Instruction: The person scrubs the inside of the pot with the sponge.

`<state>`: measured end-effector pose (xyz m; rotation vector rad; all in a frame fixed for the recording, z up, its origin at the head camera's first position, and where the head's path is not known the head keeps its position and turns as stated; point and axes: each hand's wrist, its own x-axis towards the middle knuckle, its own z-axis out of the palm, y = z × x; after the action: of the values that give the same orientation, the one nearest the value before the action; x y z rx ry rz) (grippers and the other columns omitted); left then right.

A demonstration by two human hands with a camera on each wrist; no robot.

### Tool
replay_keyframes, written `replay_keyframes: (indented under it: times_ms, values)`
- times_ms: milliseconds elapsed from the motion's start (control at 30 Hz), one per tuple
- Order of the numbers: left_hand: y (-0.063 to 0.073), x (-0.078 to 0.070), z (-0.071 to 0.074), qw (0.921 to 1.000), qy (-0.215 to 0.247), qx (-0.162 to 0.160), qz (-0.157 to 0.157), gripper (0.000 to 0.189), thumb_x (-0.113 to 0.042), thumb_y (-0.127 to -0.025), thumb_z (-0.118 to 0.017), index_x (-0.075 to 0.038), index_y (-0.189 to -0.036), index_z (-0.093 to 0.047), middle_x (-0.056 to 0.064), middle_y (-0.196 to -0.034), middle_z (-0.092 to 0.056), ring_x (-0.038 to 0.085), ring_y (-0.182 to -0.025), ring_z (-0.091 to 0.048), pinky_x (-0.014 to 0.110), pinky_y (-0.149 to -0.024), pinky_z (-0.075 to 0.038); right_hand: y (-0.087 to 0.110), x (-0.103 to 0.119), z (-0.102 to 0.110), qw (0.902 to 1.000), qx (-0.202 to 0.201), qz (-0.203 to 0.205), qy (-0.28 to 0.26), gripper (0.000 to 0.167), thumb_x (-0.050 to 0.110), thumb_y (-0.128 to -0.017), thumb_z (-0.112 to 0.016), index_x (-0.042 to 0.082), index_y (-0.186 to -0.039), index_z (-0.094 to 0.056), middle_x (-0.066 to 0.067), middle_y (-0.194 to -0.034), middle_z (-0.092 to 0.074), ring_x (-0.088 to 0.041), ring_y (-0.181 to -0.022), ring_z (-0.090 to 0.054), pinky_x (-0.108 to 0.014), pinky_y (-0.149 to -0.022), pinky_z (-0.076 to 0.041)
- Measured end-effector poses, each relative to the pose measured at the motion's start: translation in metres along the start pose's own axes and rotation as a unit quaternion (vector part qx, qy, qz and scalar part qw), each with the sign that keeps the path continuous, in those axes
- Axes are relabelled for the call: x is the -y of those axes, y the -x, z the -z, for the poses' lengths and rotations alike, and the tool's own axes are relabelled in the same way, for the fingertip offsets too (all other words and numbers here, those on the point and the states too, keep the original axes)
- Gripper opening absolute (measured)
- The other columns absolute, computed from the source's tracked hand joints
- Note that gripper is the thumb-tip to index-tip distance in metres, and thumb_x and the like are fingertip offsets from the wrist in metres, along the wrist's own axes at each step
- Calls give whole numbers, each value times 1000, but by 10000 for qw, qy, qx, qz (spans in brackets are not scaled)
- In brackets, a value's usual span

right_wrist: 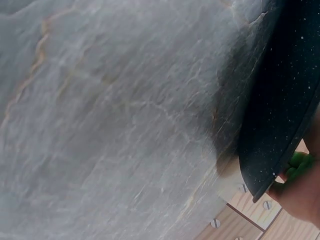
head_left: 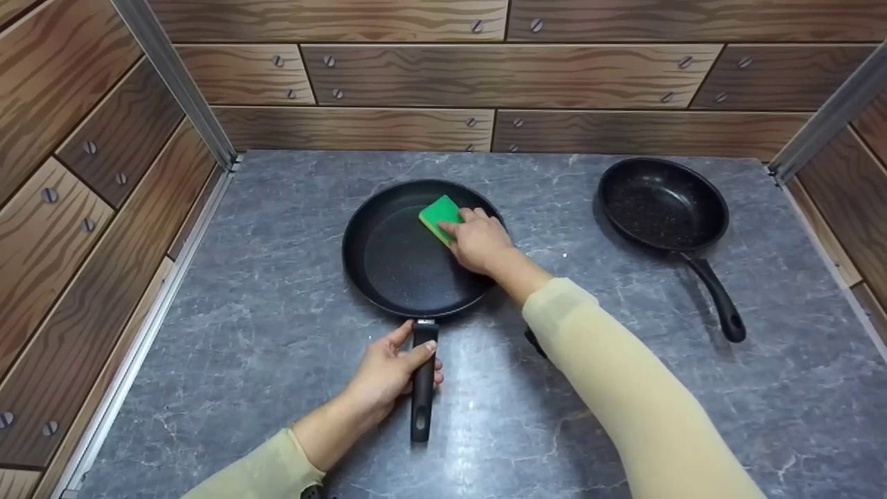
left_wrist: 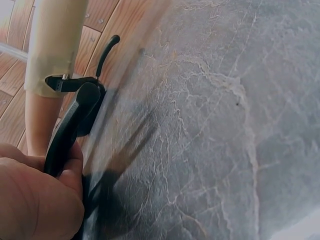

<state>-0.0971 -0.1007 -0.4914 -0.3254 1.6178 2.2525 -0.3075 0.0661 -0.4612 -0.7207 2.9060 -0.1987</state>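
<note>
A large black frying pan (head_left: 388,242) lies in the middle of the table, its handle (head_left: 422,395) toward the person. My left hand (head_left: 388,371) grips that handle close to the pan, thumb over the top; in the left wrist view the same hand (left_wrist: 37,200) wraps the black handle (left_wrist: 70,125). Inside the pan, my right hand (head_left: 479,239) holds a green and yellow sponge (head_left: 441,213) against the right part of the pan's inside. The right wrist view shows the pan's outer side (right_wrist: 280,100), with part of the right hand (right_wrist: 302,197) and some green behind its rim.
A smaller black frying pan (head_left: 662,208) stands at the back right, handle pointing to the front right. The grey marbled table (head_left: 277,388) is bounded by wood-patterned walls (head_left: 513,73) at the back and sides, with metal posts (head_left: 183,83) in the corners.
</note>
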Motion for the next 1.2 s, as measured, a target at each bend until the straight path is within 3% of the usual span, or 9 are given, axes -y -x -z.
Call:
replay_keyframes:
  times_ms: [300, 867, 1200]
  values:
    - [-2, 0, 2, 10000, -86, 24, 40, 84, -8, -105, -66, 4, -168, -12, 16, -84, -70, 18, -65, -73, 36, -70, -66, 6, -3, 0, 9999, 45, 44, 161, 50, 26, -109, -57, 26, -158, -54, -24, -158, -46, -42, -142, -44, -58, -115, -42]
    - [-2, -1, 2, 9999, -125, 16, 108, 83, -9, -105, -67, 2, -168, -14, 15, -84, -71, 18, -66, -73, 37, -71, -67, 30, -1, -4, 9994, -40, 326, 118, 47, 31, -104, -67, 26, -150, -64, -24, -133, -57, -38, -115, -54, -51, -100, -53]
    - [-3, 0, 4, 9997, -183, 69, 144, 82, -9, -106, -65, 3, -168, -12, 16, -86, -71, 18, -67, -74, 37, -72, -66, 40, 9, -4, 9981, -46, 615, -58, 46, 32, -103, -69, 28, -148, -65, -22, -138, -57, -37, -116, -54, -49, -101, -53]
